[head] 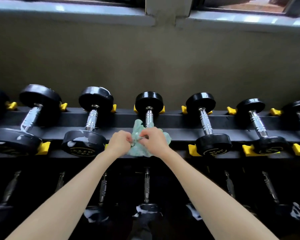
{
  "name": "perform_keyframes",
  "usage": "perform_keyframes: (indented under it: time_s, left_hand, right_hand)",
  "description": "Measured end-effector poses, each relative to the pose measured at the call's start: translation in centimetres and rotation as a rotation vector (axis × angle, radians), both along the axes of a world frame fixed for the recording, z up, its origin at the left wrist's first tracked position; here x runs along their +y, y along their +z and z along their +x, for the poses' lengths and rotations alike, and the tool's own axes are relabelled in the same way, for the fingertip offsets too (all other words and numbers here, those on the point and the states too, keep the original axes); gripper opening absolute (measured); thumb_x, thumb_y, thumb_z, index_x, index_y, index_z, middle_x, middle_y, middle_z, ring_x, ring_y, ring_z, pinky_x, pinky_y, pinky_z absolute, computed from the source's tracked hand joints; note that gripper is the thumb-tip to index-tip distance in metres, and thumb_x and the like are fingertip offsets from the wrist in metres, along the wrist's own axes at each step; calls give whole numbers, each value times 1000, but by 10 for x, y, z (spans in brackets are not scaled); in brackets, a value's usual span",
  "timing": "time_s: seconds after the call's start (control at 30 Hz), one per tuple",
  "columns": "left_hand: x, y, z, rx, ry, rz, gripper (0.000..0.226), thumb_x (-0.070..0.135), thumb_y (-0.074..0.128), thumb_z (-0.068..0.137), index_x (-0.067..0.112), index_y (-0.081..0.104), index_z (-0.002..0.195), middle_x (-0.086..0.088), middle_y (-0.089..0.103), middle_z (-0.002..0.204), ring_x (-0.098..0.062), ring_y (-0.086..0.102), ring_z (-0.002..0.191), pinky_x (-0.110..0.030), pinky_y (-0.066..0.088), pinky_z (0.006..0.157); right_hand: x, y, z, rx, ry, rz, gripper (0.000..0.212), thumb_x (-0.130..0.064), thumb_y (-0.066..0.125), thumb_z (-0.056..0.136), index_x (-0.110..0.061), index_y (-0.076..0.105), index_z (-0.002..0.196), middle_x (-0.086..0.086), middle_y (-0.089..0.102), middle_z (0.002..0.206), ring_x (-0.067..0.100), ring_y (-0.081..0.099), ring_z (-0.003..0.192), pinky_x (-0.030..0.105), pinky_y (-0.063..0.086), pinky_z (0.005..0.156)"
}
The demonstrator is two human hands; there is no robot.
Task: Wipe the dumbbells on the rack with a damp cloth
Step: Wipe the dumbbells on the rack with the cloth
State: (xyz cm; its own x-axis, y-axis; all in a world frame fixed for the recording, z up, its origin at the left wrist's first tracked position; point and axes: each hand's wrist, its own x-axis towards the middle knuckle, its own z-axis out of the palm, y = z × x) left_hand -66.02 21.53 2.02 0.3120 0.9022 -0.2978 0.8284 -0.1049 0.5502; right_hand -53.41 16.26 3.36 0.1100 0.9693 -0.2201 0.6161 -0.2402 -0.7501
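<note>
Grey wall (145,58) rises behind a black rack (177,118) of dumbbells resting in yellow cradles (194,149). I see my left hand (119,142) and right hand (155,140) meeting at the front rail, the fingers (127,135) of both curled and pinching a crumpled pale green cloth (139,150). It bunches beneath and just beyond the fingers, covering the near end of the middle dumbbell (149,101). A white-smeared dumbbell (84,142) sits just left of the fingers.
</note>
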Motion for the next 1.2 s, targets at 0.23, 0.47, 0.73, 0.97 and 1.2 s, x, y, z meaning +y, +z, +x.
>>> perform_keyframes:
  time_s: [0.23,0.47,0.73,0.97,1.2]
  left_hand:
    - [-29,40,-44,-557,454,-173,16,5,54,88,7,51,72,-7,47,71,-17,48,63,-18,46,44]
    - [-66,82,-58,-711,225,-185,15,17,52,92,15,51,77,-2,50,74,-16,47,66,-26,37,58]
    - [-52,103,-65,-661,-147,-309,10,19,56,93,14,58,84,-1,63,76,-12,59,67,-22,48,61]
    - [-7,84,-46,-469,-74,-103,26,31,58,87,24,62,112,-3,60,113,-21,56,106,-37,44,96]
    - [14,75,-30,-484,28,-100,38,8,36,95,11,45,132,-9,50,127,-22,47,104,-27,39,87]
  right_hand:
    - [-54,10,-36,408,-282,-119,22,-22,61,81,-15,42,72,2,40,68,13,35,64,26,29,59]
    - [-85,9,-53,837,-569,-354,29,-30,39,98,-10,54,113,1,47,69,10,40,54,22,32,52]
    - [-84,11,-73,901,-111,-438,21,-27,43,99,-17,57,112,-5,70,95,8,67,83,22,55,72]
    - [-61,54,-68,1081,-357,-11,21,-28,52,88,-16,62,101,-2,70,91,9,68,78,24,56,68]
    - [-52,56,-17,1020,-874,369,10,-26,40,97,-22,48,91,-2,50,83,12,49,75,31,40,77]
